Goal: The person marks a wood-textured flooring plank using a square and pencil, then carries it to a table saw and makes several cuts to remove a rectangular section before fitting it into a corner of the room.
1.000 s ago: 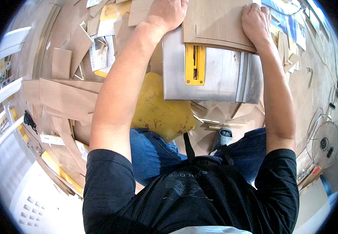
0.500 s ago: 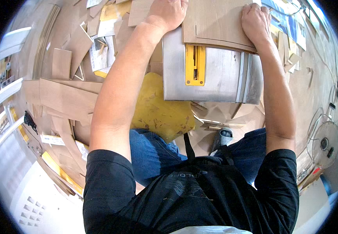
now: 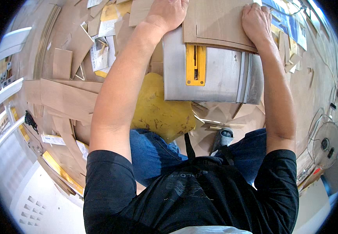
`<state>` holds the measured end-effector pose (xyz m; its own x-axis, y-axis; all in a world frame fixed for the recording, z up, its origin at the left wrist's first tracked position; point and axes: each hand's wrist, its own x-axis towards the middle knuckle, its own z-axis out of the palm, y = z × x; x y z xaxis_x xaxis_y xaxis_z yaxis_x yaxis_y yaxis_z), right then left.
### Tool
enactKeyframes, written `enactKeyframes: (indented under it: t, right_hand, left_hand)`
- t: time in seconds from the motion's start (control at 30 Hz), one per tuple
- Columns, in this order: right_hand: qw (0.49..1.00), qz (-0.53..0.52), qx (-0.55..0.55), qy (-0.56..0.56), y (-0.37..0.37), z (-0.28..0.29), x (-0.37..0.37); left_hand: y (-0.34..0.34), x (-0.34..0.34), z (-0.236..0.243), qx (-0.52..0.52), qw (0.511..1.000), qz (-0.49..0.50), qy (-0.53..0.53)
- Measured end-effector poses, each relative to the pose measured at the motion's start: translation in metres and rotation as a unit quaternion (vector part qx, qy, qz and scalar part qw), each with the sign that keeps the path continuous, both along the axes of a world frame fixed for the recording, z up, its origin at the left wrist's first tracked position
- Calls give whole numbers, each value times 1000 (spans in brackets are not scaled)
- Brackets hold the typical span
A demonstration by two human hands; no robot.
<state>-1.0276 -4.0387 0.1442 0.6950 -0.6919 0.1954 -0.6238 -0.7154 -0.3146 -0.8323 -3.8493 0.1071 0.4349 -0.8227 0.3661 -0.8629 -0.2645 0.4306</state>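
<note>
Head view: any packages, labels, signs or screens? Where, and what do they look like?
No screens or signs.
Printed sheet: on the scrap pile left of the left forearm, crumpled, white with dark print.
Flattened printed carton: beyond the right hand, blue and white.
White strip label: far left among brown cardboard offcuts, narrow, white.

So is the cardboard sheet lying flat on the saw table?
Flat: the cardboard sheet lies on the metal saw table, both hands pressing it down.
</note>
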Motion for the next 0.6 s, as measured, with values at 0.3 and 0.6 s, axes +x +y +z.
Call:
enactKeyframes:
  t: [0.3, 0.6]
  right_hand:
    - [995, 39, -82, 42, -32, -28, -6]
    - [995, 32, -76, 61, -27, -23, -4]
  left_hand:
    - [-1, -1, 0, 2, 1000, -1, -2]
    - [-1, -1, -2, -15, 1000, -3, 2]
